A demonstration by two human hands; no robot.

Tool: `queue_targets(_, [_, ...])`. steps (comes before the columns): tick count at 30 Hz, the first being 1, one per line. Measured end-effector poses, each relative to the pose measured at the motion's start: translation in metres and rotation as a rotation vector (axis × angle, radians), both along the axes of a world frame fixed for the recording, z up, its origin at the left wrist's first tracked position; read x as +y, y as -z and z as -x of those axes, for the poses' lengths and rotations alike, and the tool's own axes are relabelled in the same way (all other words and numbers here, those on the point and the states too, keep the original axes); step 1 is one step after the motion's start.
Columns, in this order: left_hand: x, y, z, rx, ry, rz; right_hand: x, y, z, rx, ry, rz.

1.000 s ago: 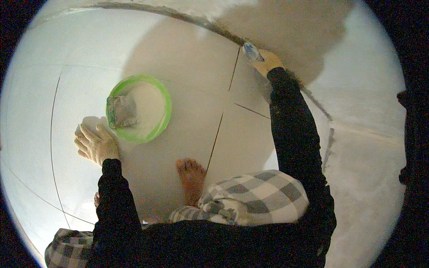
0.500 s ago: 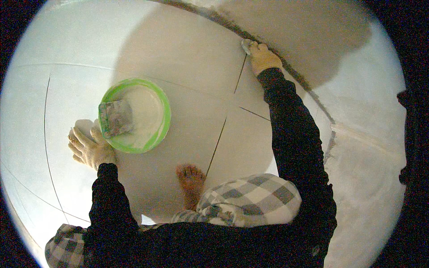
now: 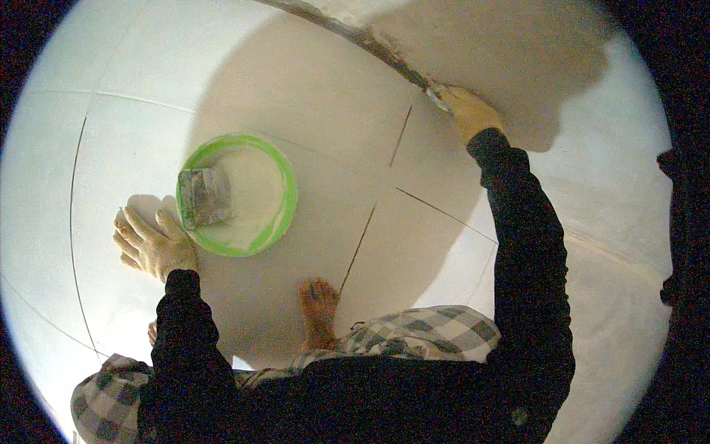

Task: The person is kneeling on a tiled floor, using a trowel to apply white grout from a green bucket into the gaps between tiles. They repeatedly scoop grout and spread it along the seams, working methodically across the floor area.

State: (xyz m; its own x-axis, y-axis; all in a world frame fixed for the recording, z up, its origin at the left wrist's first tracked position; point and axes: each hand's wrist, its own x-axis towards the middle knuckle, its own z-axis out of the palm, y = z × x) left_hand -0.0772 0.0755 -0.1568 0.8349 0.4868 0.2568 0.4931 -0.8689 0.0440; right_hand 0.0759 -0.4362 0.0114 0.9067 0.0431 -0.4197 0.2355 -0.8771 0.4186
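Observation:
My right hand (image 3: 470,112), in a yellowish work glove, is closed around a small, pale, flat tool (image 3: 438,98) whose exact kind I cannot make out. Its tip touches the dark gap (image 3: 384,53) where the tiled floor meets the wall. Spread flat on the tiles, my gloved left hand (image 3: 155,244) holds nothing. Just right of its fingers stands a round tub (image 3: 291,194) with a bright green rim. Pale, creamy paste (image 3: 255,189) lies inside, and a smeared, rectangular scraper-like piece (image 3: 209,197) rests against the tub's left side.
Large pale floor tiles (image 3: 325,111) have dark, narrow joints between them. The wall (image 3: 473,44) rises beyond the gap at upper right, partly in shadow. My bare foot (image 3: 318,307) is on the floor below the tub, beside my checked trouser leg (image 3: 429,333).
My right hand has moved right and slightly nearer along the wall gap with the pale tool. My left hand stays flat in place. The view has shifted a little.

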Motion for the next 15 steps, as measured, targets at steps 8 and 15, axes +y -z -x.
queue_targets(8, [-0.002,-0.001,-0.002,0.009,-0.023,-0.017,0.067,0.027,-0.027,-0.030,0.051,0.049])
queue_targets(15, [0.003,0.007,0.001,-0.047,0.041,0.025,0.040,0.054,-0.019,-0.074,0.084,0.011])
